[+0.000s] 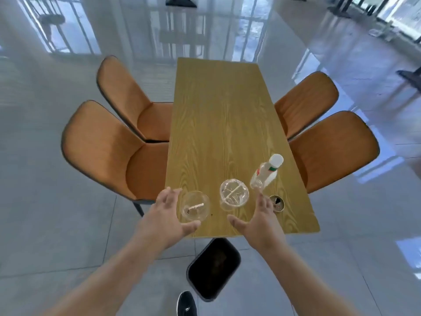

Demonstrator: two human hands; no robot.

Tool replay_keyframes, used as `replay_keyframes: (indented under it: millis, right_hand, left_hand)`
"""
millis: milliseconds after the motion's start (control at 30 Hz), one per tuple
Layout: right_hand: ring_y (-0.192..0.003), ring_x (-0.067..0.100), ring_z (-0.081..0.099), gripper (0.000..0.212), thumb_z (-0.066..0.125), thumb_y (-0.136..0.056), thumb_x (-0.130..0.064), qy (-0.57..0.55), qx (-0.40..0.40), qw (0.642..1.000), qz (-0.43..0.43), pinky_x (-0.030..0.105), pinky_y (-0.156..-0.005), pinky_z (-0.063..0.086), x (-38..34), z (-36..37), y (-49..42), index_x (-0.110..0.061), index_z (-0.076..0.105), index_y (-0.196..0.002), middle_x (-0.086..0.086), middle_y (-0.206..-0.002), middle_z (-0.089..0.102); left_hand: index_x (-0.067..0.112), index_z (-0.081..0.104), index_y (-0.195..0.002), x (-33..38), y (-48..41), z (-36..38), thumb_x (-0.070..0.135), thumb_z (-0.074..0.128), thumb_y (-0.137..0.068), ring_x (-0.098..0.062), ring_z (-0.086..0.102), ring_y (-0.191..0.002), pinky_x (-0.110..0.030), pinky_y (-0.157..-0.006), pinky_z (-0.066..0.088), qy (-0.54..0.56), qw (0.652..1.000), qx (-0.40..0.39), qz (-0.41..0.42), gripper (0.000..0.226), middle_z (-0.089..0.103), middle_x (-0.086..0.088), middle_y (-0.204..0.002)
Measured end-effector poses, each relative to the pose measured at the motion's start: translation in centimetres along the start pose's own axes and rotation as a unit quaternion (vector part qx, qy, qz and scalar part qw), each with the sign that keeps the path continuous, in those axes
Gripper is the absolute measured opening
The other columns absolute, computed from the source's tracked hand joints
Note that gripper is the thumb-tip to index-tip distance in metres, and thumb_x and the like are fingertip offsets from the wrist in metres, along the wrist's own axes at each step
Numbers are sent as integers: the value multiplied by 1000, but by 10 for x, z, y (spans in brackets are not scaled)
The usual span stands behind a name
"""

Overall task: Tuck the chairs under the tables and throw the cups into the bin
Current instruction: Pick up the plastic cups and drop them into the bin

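Two clear plastic cups stand near the front end of the wooden table (223, 115): the left cup (196, 208) and the right cup (234, 194). My left hand (167, 216) is open, its fingers and thumb spread around the left cup's near side. My right hand (259, 221) is open just right of the right cup, apart from it. A black bin (213, 269) stands on the floor below the table's front edge. Orange chairs sit at both sides: near left (109, 151), far left (127, 99), near right (335, 151), far right (305, 96).
A clear plastic bottle (266, 172) with a white cap stands tilted-looking behind my right hand. A small round tin (276, 202) lies beside it. My black shoe (186, 304) is on the grey tiled floor next to the bin. Other table bases stand far back.
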State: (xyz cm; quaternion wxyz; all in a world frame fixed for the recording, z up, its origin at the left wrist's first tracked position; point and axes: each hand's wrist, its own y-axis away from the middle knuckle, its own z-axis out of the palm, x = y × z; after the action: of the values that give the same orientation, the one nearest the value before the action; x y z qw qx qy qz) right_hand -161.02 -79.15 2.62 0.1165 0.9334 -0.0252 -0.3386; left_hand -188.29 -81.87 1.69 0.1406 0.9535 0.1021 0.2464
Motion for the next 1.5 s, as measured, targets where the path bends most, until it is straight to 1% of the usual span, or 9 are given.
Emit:
replay_keyframes:
  millis: [167,300,400,467,600,867,1100,1267,1500]
  right_hand:
    - [-155,25,18,130,71,-67,-83,41,-15,999,-25,50,-114,35,28,14,-52,-45,-13,-159,-2,-172,6]
    - [-151,29,31,129,75,-70,-79,76,-74,993,-45,48,-109,41,39,28,-96,-41,-8,-161,2,-172,5]
    - [-125,27,58,109,78,-79,-66,89,-118,986,-78,39,-86,51,47,40,-117,-38,10,-160,2,-165,24]
    - [-101,20,61,100,80,-81,-60,91,-128,983,-100,35,-75,51,53,42,-123,-38,18,-156,2,-158,32]
    - [-97,26,65,96,84,-77,-58,112,-179,966,-151,33,-69,49,66,33,-112,-40,24,-150,4,-149,41]
    - [-97,27,65,73,72,-84,-54,142,-254,926,-242,39,-71,51,111,-44,-57,-32,37,-144,1,-133,51]
    - [-89,12,53,70,70,-80,-61,52,-225,939,-257,34,-71,44,107,-84,-21,-37,40,-138,-8,-129,52]
    - [-104,10,55,74,66,-73,-71,21,-207,953,-218,35,-77,46,141,-65,5,-42,40,-136,-14,-131,54]
    - [-105,13,57,65,73,-81,-61,66,-248,953,-161,44,-84,55,249,28,-2,-44,38,-133,-11,-131,52]
  left_hand:
    - [43,-5,-158,13,-51,65,96,59,-63,-29,29,-151,-51,-112,40,13,999,-14,-34,125,2,3,-172]
    - [42,3,-158,19,-71,101,93,59,-66,-33,54,-131,-44,-87,55,-14,999,27,-42,119,26,-4,-165]
    - [44,15,-154,21,-73,114,82,73,-67,-33,61,-120,-43,-81,57,26,998,47,-46,111,40,-5,-155]
    - [46,19,-151,23,-66,118,71,82,-67,-31,61,-118,-43,-83,56,59,995,46,-63,108,43,-3,-151]
    - [46,22,-149,38,-26,124,60,89,-66,-24,57,-119,-40,-91,51,74,989,23,-123,107,41,-2,-151]
    - [45,29,-147,119,106,142,65,83,-55,-19,54,-122,-41,-104,48,117,959,91,-241,108,48,0,-147]
    - [49,24,-146,146,165,141,69,83,-61,-13,52,-107,-38,-90,49,111,954,172,-221,105,47,3,-144]
    - [51,25,-148,123,171,176,71,85,-61,-10,51,-107,-35,-87,47,137,954,196,-180,108,48,8,-135]
    - [56,23,-146,69,144,301,79,78,-54,-15,57,-117,-38,-87,50,164,943,192,-216,109,49,11,-135]
